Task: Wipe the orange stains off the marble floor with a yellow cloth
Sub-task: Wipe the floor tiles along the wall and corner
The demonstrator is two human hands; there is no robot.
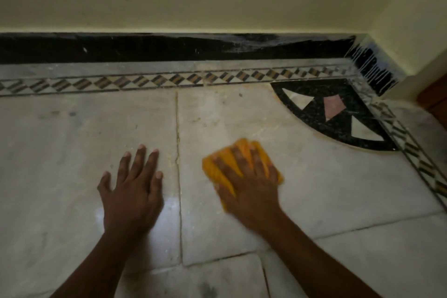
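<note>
My right hand (249, 181) presses flat on a bunched yellow cloth (215, 172) on the pale marble floor (326, 189), fingers spread over it; hand and cloth are motion-blurred. My left hand (131, 191) lies flat on the floor to the left of a tile joint (178, 152), fingers apart, holding nothing. Faint orange-yellow residue (173, 158) runs along that joint, and small brownish specks (199, 120) dot the tile farther ahead.
A black skirting (169, 47) and cream wall close off the far side. A patterned inlay border (145, 81) runs along the wall and down the right side. A black quarter-circle inlay (321, 128) fills the far right corner.
</note>
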